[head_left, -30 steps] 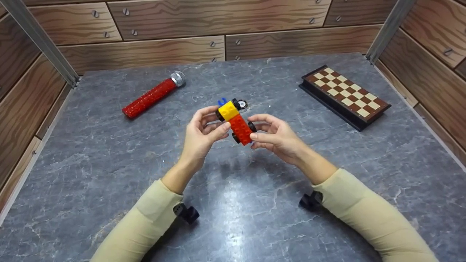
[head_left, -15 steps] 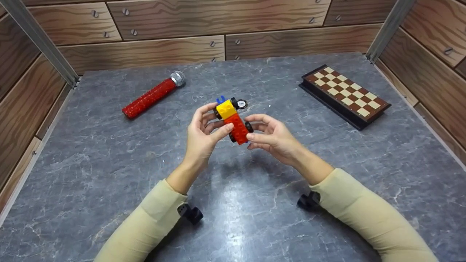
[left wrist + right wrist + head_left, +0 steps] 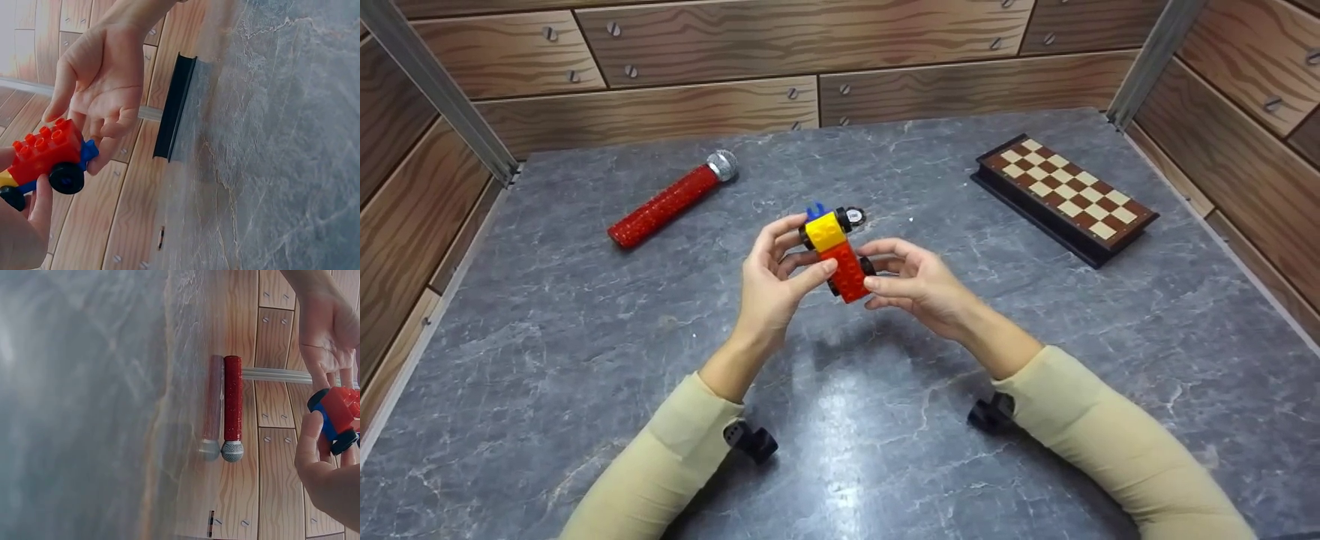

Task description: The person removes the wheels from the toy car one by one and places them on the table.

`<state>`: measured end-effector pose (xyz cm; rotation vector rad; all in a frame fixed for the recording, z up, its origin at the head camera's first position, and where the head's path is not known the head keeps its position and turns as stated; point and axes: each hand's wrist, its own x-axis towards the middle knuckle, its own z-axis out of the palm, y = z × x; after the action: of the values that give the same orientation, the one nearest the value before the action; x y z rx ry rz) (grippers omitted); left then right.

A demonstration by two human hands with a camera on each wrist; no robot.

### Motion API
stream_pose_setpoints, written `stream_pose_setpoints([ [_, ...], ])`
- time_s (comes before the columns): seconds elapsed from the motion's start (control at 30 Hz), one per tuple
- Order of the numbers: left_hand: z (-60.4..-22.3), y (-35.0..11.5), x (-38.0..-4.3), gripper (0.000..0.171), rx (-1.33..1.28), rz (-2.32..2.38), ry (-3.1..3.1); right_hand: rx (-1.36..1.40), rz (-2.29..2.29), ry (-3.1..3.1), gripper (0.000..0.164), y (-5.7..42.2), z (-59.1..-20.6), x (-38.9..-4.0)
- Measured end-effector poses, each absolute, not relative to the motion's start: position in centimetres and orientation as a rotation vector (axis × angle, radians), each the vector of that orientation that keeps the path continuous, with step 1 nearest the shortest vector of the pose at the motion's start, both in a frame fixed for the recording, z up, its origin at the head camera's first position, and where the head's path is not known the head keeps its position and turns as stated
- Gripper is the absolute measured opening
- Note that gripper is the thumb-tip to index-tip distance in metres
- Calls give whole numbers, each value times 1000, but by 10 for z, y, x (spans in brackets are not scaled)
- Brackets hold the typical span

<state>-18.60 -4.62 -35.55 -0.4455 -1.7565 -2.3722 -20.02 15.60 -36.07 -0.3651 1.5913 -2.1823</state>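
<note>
A toy car (image 3: 846, 270) built from a red and a yellow block, with black wheels and a blue base, is held above the table. My left hand (image 3: 769, 274) grips it from the left, thumb on the red block and fingers behind. At the rear end my right hand (image 3: 922, 285) pinches the car between thumb and fingers. In the left wrist view the studs on the red block (image 3: 48, 146) face up, over a black wheel (image 3: 66, 178). The right wrist view shows the blue rear (image 3: 325, 421) by my right thumb.
A red glittery microphone (image 3: 671, 201) with a silver head lies at the back left of the grey marbled table (image 3: 585, 330). At the right is a folded chessboard case (image 3: 1065, 196). A small round chip (image 3: 855, 217) lies just beyond the car. Wood-patterned walls enclose the table.
Both hands have shifted slightly left with the toy car, which has turned a little more upright in the head view. The grips look the same. Microphone and chessboard case stay put.
</note>
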Motion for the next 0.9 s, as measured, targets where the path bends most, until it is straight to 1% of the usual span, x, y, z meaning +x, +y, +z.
stream_pose_setpoints([
  [0.5, -359, -47, -185, 54, -489, -2411, -1707, -368, -2098, 1620, 41, 155, -360, -198],
  [0.67, -358, -47, -185, 54, -496, -2408, -1707, -394, -2045, 1686, 43, 156, -356, -201],
  [0.73, -358, -48, -186, 54, -494, -2401, -1719, -388, -2072, 1692, 44, 156, -353, -203],
  [0.9, -359, -49, -186, 53, -525, -2429, -1746, -392, -2179, 1650, 41, 156, -344, -206],
])
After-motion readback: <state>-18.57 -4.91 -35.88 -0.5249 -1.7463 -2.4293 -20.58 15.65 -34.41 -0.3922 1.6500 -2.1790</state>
